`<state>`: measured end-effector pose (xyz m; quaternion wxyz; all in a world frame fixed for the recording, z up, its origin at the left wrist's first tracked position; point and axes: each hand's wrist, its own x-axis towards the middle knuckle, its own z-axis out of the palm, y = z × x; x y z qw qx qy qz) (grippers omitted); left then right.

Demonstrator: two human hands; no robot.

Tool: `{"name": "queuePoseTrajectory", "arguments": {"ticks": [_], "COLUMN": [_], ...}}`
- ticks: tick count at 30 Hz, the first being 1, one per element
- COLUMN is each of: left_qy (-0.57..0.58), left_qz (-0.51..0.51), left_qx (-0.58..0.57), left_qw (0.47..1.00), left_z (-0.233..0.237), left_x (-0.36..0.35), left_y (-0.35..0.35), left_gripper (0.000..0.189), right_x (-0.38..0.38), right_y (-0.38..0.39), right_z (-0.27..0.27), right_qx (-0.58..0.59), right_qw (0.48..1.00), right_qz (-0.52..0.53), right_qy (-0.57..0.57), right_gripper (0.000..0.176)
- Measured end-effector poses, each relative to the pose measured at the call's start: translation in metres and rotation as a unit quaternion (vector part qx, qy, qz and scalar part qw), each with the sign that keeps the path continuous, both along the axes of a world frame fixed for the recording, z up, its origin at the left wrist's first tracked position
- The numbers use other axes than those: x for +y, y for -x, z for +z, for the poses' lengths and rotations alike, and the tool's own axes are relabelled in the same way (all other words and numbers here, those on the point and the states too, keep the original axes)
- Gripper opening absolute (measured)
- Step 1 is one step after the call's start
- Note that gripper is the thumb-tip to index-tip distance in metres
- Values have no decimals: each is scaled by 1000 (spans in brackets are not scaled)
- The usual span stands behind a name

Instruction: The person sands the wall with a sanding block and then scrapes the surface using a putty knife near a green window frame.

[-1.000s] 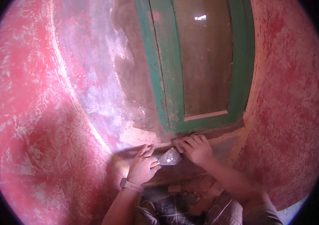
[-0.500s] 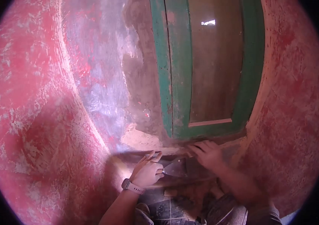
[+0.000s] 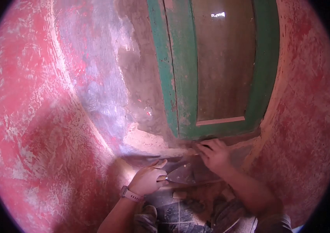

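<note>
Clasping the handle of a scraper (image 3: 182, 174), the left hand (image 3: 146, 180) hides most of that handle, so only a short piece by the blade shows between the fingers; its index finger points away from the tool. The dull blade lies above the ledge (image 3: 207, 176), its outline faint against the dark surface, and whether it touches is hard to say. The right hand (image 3: 216, 157) sits at the foot of the green frame (image 3: 184, 97), fingers bent; they are blurred, and I cannot tell whether they grasp anything. The pane (image 3: 225, 70) runs out of view at the top. Below, shadow obscures the tiled floor (image 3: 168, 213) and the person's legs, while the dark round border crops the red wall (image 3: 25, 97).
</note>
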<state>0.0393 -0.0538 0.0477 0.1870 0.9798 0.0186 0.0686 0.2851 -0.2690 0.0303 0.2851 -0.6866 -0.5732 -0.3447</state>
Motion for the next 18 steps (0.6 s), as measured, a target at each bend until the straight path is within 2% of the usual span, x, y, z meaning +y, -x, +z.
{"name": "queuePoseTrajectory", "arguments": {"ticks": [5, 7, 12, 15, 18], "left_qy": [-5, -16, -3, 18, 32], "left_qz": [32, 28, 7, 2, -18], "left_qx": [-36, -51, -57, -27, -7], "left_qw": [999, 998, 998, 999, 999], "left_z": [-5, -5, -8, -6, -11], "left_x": [12, 11, -3, -1, 22], "left_y": [17, 14, 0, 4, 16], "left_gripper": [29, 34, 29, 32, 35], "right_x": [-10, 6, 45, 18, -32], "right_y": [-3, 9, 33, 16, -21], "right_z": [-16, -11, -2, 3, -7], "right_qx": [13, 24, 46, 19, 10], "right_qw": [998, 999, 998, 1000, 1000], "right_qz": [-52, -28, -3, 17, -25], "right_qy": [-37, -31, -31, 5, -2], "right_gripper": [37, 37, 37, 37, 39]}}
